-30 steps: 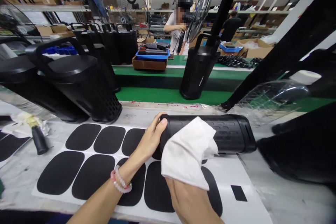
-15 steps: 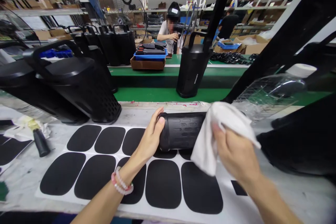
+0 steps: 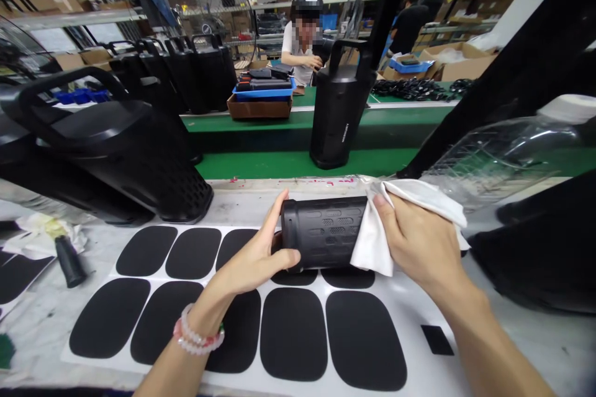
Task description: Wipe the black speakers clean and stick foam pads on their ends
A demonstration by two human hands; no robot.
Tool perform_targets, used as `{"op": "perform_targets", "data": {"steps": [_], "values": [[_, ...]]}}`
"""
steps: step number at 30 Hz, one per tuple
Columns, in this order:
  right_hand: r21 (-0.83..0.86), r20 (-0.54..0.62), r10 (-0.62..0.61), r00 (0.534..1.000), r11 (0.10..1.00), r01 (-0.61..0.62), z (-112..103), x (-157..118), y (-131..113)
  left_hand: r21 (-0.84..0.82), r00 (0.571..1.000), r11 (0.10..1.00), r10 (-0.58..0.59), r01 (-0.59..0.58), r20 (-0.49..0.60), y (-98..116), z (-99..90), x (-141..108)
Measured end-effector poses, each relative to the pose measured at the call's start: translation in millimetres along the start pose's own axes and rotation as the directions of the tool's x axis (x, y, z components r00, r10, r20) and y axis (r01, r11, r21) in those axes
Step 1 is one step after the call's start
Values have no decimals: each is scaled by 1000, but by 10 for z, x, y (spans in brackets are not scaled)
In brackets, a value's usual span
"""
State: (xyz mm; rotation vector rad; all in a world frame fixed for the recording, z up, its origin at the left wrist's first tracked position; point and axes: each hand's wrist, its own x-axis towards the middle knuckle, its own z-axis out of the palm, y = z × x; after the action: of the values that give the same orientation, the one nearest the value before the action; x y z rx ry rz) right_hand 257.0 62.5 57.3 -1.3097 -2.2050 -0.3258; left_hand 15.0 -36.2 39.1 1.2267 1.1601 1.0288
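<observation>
A black cylindrical device with a slotted, ribbed side (image 3: 326,232) lies sideways above the sheet in front of me. My left hand (image 3: 261,251) grips its left end, thumb at the lower front and fingers behind. A white cloth (image 3: 375,239) is bunched in my right hand (image 3: 419,236), which presses it over the device's right end; that end is hidden. Beneath lies a white sheet of rounded black adhesive pads (image 3: 291,335), several in two rows. A small black square (image 3: 436,340) sits on the right side of it.
Large black handled devices (image 3: 121,149) stand at left, and another (image 3: 338,108) is on the green bench (image 3: 261,161). A clear plastic bottle (image 3: 516,142) leans at right near a black post. A black-handled brush (image 3: 69,260) lies at left. A co-worker (image 3: 302,43) sits across the bench.
My right hand and the cloth have shifted slightly right along the device. The device seems turned a little, and my left thumb has moved down to its lower edge.
</observation>
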Motion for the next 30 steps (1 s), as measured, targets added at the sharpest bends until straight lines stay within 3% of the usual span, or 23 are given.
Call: {"op": "perform_targets", "data": {"steps": [30], "values": [[-8,-61,-14,998,1000,13,2,-22,-14,18,1000,1000,0,0,-23,2,-16,-27]]}}
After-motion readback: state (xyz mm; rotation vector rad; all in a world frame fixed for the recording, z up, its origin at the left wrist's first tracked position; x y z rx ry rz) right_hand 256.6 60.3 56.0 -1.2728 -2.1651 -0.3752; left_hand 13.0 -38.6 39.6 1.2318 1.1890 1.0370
